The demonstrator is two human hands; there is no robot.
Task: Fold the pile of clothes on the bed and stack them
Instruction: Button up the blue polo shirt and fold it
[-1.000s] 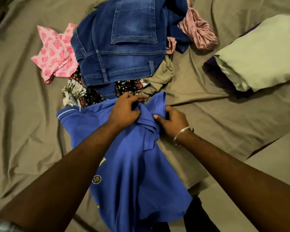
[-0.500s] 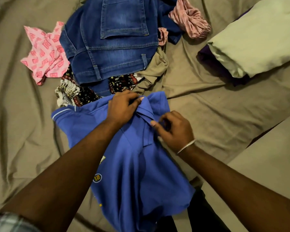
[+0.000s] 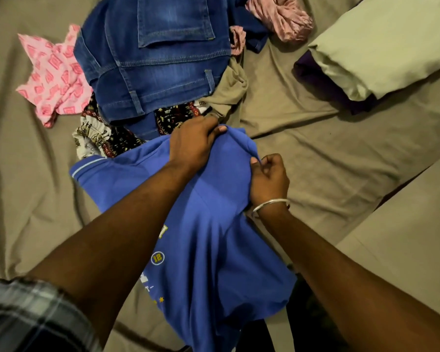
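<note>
A blue shirt [image 3: 214, 224] is spread on the bed [image 3: 341, 153], on the near side of the pile of clothes [image 3: 163, 72], with its lower part hanging over the bed's near edge. Its upper edge is held up by both hands. The left hand [image 3: 193, 143] is curled over the top of the shirt, its grip closed on a fold of blue cloth at the edge nearest the pile. The right hand [image 3: 269, 179], with a metal bangle [image 3: 269, 204] on the wrist, is set just to the right of the left one, and the shirt's right edge is pinched between its thumb and bent fingers.

In the pile, a pair of jeans [image 3: 158, 59] is laid on top. A pink patterned garment [image 3: 54, 77] is seen to the left of the jeans, a dark printed cloth [image 3: 107, 138] under their near edge, an olive garment [image 3: 229, 92] at their right, and a crumpled pink cloth [image 3: 282, 19] further right. A pale green pillow [image 3: 386, 44] is placed well to the right of the pile, over something purple [image 3: 323, 80].
</note>
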